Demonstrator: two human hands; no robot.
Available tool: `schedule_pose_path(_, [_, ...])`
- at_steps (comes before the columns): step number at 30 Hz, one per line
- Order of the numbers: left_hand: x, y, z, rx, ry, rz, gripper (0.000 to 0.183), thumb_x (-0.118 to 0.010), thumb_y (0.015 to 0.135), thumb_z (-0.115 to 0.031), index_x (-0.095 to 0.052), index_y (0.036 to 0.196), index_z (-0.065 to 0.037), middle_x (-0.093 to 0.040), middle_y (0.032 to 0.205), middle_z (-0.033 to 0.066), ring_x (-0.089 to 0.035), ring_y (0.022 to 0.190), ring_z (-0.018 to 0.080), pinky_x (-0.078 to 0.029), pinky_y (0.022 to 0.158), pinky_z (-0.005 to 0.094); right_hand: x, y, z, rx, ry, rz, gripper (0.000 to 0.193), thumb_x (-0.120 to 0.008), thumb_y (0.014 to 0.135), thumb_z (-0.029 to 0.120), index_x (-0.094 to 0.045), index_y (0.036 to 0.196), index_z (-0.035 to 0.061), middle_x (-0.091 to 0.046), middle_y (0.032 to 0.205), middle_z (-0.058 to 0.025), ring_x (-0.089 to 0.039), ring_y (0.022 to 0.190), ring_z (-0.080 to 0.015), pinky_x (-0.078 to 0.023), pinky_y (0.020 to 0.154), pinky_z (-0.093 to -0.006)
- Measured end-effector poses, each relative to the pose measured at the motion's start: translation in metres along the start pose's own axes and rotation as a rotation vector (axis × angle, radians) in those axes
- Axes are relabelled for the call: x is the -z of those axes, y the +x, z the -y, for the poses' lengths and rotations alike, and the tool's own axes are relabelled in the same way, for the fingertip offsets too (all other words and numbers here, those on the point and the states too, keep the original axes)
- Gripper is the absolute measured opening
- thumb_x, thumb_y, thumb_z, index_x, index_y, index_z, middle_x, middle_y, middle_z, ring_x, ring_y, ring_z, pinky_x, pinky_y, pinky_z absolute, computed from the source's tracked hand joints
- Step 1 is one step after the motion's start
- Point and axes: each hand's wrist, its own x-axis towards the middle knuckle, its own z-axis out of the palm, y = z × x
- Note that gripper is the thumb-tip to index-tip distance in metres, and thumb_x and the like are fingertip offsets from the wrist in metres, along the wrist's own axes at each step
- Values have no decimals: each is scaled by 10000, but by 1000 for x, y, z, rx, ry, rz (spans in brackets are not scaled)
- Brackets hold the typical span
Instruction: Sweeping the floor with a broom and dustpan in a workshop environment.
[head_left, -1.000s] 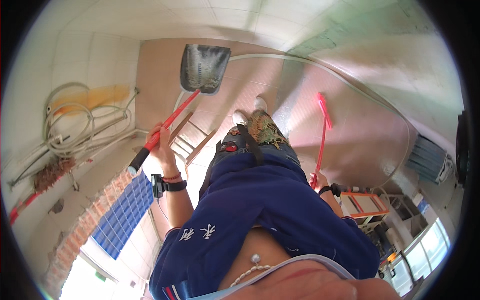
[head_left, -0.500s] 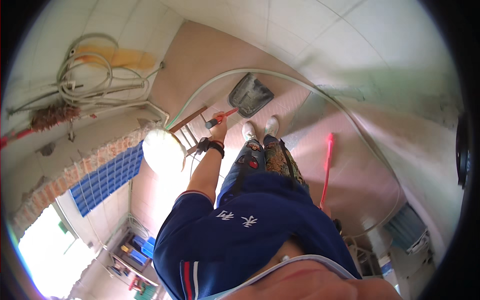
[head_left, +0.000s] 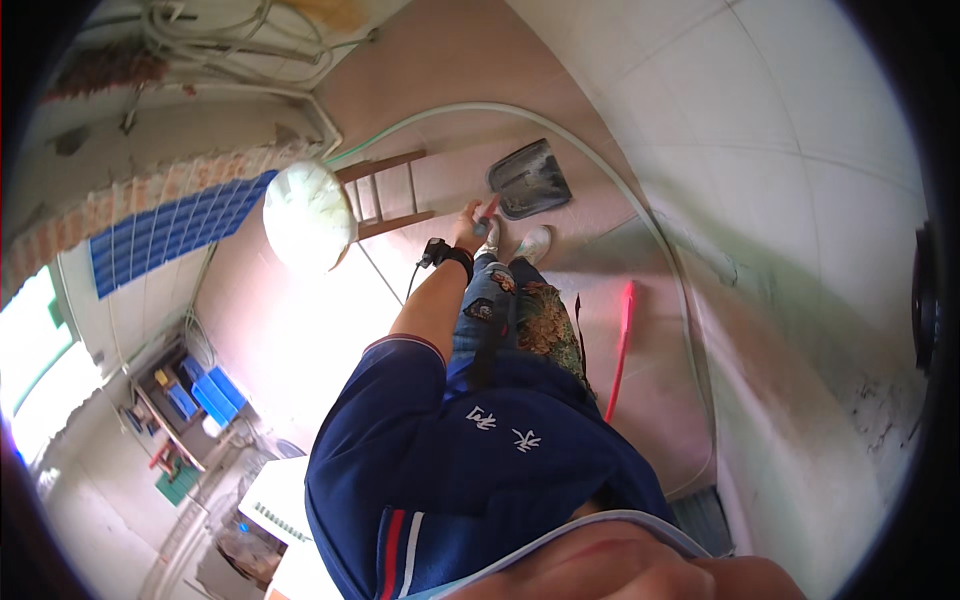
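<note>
My left hand [head_left: 468, 228] is closed round the grey-and-red handle of a black dustpan [head_left: 548, 186]. The pan lies on the pinkish tiled floor just beyond my shoes, its inside dusty grey. A black strap with a small device sits on my left wrist. To the right, a long bright red broom [head_left: 621, 345] reaches over the floor, its thicker end away from me and its near end passing behind my blue shirt. My right hand is hidden behind my body.
A pale hose [head_left: 648, 215] curves around the dustpan and broom. Left of my hand are a wooden ladder-like frame [head_left: 385, 195] and a round white bag-like thing [head_left: 308, 215]. A tiled wall [head_left: 780, 190] rises on the right; a blue ribbed panel [head_left: 180, 230] is at left.
My view has turned. My left hand and the dustpan have shifted right in view, the hand now nearer my shoes. The broom appears further left, and my right hand has gone out of sight.
</note>
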Motion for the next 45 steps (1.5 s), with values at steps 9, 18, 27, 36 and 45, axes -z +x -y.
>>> schedule_pose_path(9, [121,-92,155,565,-699,-99,490,-494,836,-220,-355,1269,-38,-524,1086,156,-526,981,294,-458,804,488,-1,8,26,286,-493,-27,323,-532,852,341,-509,697,59,-473,564,-11,-426,452,-68,-339,415,-205])
schedule_pose_path(18, [318,-97,166,862,-1303,-907,877,-589,769,-484,-125,1350,-18,-160,1364,212,-172,1286,334,-242,992,546,-74,1,64,426,-338,187,284,-537,838,315,-500,726,57,-457,547,-16,-422,434,-81,-339,397,-225])
schedule_pose_path(27, [393,-24,234,739,-1651,-735,542,-581,811,-377,-414,1241,-92,-447,1260,94,-421,1155,298,-325,970,484,-259,-95,98,331,-391,21,232,-531,840,288,-478,831,63,-409,551,10,-405,391,-99,-358,354,-263])
schedule_pose_path(36, [443,53,218,622,-1729,-609,431,-592,804,-109,-437,1201,-41,-503,1182,113,-469,1095,290,-357,958,479,-365,-86,67,184,-89,-20,297,-524,838,317,-498,871,23,-430,557,1,-416,400,-114,-368,380,-268])
schedule_pose_path(45, [474,245,97,472,-1123,-265,220,-589,765,17,-545,975,-29,-583,848,73,-570,747,221,-487,618,350,-324,-106,32,266,-229,-82,312,-528,843,318,-493,716,34,-455,526,-26,-450,384,-135,-378,354,-290])
